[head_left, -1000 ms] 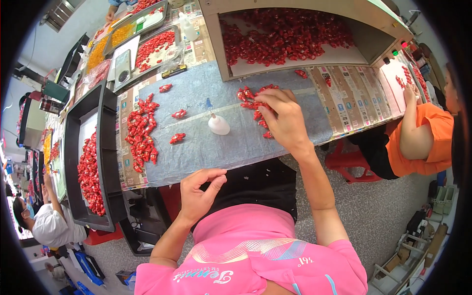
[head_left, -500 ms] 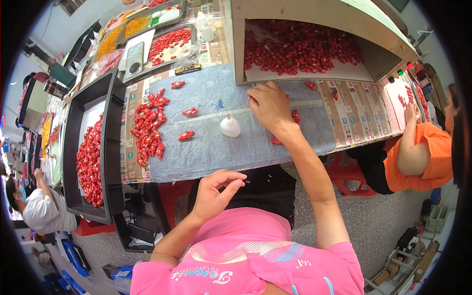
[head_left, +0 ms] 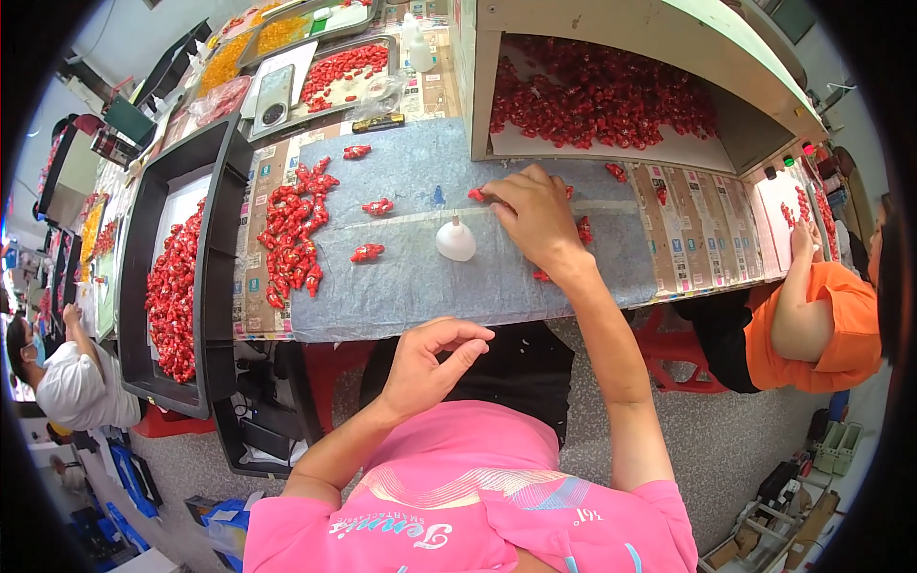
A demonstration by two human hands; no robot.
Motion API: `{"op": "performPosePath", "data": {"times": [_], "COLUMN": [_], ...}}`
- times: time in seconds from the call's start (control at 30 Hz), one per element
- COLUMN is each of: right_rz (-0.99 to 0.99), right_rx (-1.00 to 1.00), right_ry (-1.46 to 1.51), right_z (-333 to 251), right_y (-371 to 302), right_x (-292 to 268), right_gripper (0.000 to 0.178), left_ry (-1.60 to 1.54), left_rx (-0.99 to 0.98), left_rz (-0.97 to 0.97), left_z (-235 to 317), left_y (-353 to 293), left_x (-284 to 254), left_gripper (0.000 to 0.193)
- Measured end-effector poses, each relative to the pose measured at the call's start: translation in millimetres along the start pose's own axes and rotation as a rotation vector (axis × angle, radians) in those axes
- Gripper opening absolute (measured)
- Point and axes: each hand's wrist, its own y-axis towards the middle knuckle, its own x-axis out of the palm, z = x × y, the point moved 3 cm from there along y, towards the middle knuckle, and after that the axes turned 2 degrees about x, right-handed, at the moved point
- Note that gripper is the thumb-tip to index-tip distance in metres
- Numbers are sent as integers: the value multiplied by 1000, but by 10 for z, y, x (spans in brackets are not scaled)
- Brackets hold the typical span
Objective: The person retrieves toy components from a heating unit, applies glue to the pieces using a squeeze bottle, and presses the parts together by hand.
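My right hand point(head_left: 537, 215) is over the blue cloth point(head_left: 411, 286), its fingers closed on one end of a small shiny red figurine point(head_left: 476, 194). A white squeeze bottle point(head_left: 457, 241) with a thin tip stands to the left of that hand. Hovering before the table edge, my left hand point(head_left: 435, 368) is empty, thumb and forefinger curved with a gap between their tips. Single red figurines lie left of the bottle, one of them nearest the edge point(head_left: 367, 252). More lie right of my right hand, partly hidden by it. A loose heap of figurines point(head_left: 294, 234) covers the cloth's left side.
A black crate point(head_left: 215, 286) with red pieces stands at the left. A box-like open cabinet point(head_left: 482, 95) holding many red pieces rises at the back right. Behind are a metal tray point(head_left: 390, 57), a phone point(head_left: 275, 91) and a marker-like tube point(head_left: 378, 123). Co-workers sit on both sides.
The red figurine at my right fingertips shows more now, left of them. My left hand is nearly still. The whole view has shifted slightly.
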Motion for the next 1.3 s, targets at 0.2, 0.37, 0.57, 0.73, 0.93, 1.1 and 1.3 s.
{"op": "performPosePath", "data": {"times": [0.2, 0.37, 0.57, 0.73, 0.93, 1.1, 1.3], "right_rz": [-25, -34, 4, 29, 37, 9, 213], "right_rx": [-91, -56, 177, 286, 449, 286, 245], "right_ry": [21, 68, 540, 792, 1171, 731, 525], "right_z": [-62, -21, -284, -469, -617, -576, -625], "right_y": [140, 110, -402, -869, -1107, -999, -557], "right_x": [-28, -21, -400, -420, -151, -246, -125], "right_gripper": [13, 12, 18, 27, 24, 31, 41], "left_ry": [-32, -30, -241, -293, -315, -474, -511], "left_rx": [-14, -11, -59, 73, 96, -20, -118], "left_rz": [67, 70, 167, 192, 135, 227, 316], "left_z": [-53, -42, -48, 25, 52, -21, -2], "left_y": [-28, -3, -5, 126, 174, 64, 13], "left_x": [20, 39, 39, 71, 76, -38, -195], "left_gripper": [13, 12, 14, 36, 31, 27, 26]}}
